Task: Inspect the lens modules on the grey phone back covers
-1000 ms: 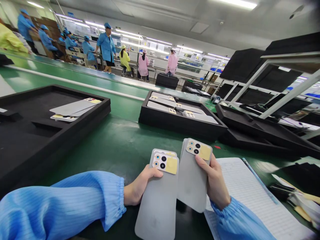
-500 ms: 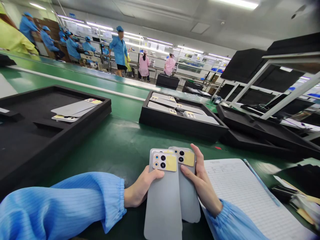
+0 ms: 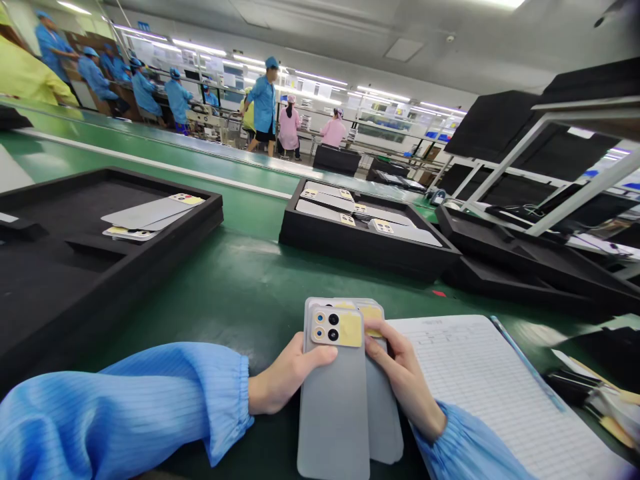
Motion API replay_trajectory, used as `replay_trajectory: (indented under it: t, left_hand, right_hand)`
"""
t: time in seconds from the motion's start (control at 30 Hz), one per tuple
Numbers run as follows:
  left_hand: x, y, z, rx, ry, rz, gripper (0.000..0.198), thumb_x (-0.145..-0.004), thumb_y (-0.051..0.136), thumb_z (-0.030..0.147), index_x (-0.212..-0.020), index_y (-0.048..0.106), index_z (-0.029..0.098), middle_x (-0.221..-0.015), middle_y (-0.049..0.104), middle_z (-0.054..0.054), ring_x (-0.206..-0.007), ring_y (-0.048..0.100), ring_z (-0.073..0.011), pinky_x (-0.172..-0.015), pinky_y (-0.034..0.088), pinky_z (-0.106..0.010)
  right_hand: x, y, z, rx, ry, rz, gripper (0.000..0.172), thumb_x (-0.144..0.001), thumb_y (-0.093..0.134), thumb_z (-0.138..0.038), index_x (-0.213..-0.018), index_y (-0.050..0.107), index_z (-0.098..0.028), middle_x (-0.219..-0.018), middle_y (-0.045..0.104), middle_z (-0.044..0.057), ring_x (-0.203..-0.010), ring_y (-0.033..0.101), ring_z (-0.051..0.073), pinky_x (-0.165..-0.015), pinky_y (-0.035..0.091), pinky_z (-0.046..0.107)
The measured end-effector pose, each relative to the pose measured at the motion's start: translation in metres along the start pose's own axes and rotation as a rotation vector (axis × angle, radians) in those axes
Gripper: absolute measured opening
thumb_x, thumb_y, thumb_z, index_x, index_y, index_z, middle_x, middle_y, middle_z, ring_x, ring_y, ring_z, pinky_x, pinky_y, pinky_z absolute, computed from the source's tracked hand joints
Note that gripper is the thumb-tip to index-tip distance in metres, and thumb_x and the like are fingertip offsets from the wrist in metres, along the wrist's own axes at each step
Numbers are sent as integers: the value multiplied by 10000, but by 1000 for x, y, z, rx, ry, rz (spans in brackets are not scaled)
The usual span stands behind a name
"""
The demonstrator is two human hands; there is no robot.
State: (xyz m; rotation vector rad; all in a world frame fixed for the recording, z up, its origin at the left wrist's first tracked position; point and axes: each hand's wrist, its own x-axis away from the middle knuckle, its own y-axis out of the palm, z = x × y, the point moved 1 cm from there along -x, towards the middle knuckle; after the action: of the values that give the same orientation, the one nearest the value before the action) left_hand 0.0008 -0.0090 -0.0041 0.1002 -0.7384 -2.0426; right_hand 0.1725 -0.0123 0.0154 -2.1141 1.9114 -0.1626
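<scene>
Several grey phone back covers (image 3: 334,407), each with a camera block and a yellow film patch at the top, are held upright in a loose, fanned stack above the green bench. My left hand (image 3: 290,373) is closed on the stack's left edge, its thumb lying across the front cover just under the lenses. On the right side, my right hand (image 3: 397,363) grips the rear covers near their tops, fingers bent over the yellow patch. The rear covers jut out to the right of the front one. My left fingertips are hidden behind the stack.
A black foam tray (image 3: 370,257) ahead holds several covers; a larger black tray (image 3: 165,267) at left carries a few. A grid-lined notebook (image 3: 465,360) lies at right with a pen (image 3: 525,363). Black trays (image 3: 530,267) stand beyond it. Co-workers (image 3: 263,100) are across the room.
My right hand has shifted left, its fingers folding over the tops of the rear covers. The covers have drawn closer together. A co-worker in blue has walked to the right.
</scene>
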Motion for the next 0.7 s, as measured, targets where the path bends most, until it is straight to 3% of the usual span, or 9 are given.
replay_trajectory:
  t: [0.23, 0.47, 0.7]
  left_hand:
    - [3, 1, -1, -42, -12, -68, 363, -755, 608, 304, -1099, 599, 187, -985, 670, -62, -910, 609, -206, -785, 453, -282]
    - [3, 3, 1, -109, -12, -93, 408, -747, 620, 313, -1142, 580, 217, -1116, 627, -63, -990, 578, -237, -858, 432, -326]
    - [3, 3, 2, -111, 28, -114, 379, -757, 613, 298, -1130, 588, 241, -1131, 626, -43, -1111, 511, -250, -907, 407, -321]
  right_hand:
    - [6, 2, 1, -43, -36, 12, 281, -891, 410, -370, -956, 652, -242, -976, 666, 0, -912, 577, 199, -760, 428, 246]
    - [8, 6, 0, 88, -56, 56, 193, -732, 641, -347, -866, 656, -209, -879, 684, 19, -812, 613, 216, -720, 471, 264]
    - [8, 7, -3, 109, -58, 53, 164, -722, 653, -308, -853, 660, -209, -834, 688, 16, -756, 619, 209, -682, 481, 268]
